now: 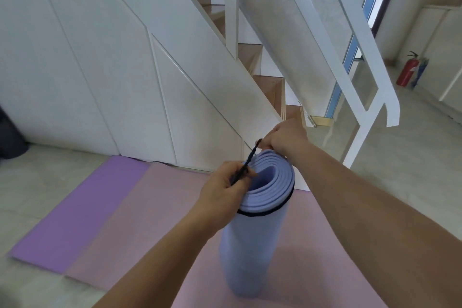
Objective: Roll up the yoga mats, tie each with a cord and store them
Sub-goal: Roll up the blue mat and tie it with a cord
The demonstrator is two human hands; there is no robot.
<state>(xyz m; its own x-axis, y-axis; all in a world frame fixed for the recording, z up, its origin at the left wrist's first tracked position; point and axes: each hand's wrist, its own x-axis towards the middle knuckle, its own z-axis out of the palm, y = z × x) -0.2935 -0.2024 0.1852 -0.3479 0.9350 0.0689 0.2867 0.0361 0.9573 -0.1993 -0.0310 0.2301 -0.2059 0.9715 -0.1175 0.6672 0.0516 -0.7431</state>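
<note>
I am recording the left hand (225, 185) with its grip pinching the black cord (250, 157), fingers curling around the strand. The right hand (285, 139) is pinching the cord's far end just behind the roll's rim, though the finger placement there is too small for me to confirm. Between the two hands the cord is running taut, and it is looping once around the rolled blue mat (252, 245) near its top end. The roll is standing upright on the pink mat (155, 220), which is lying flat on the floor (37, 182) beside a purple mat (82, 207); both are unrolled. I am judging the roll to be light, soft foam, springy enough to unwind if the loop slackens. I am advising a hold on the cord ends under steady tension, and around the roll's mid-body for carrying, not at the crushable rim.
</note>
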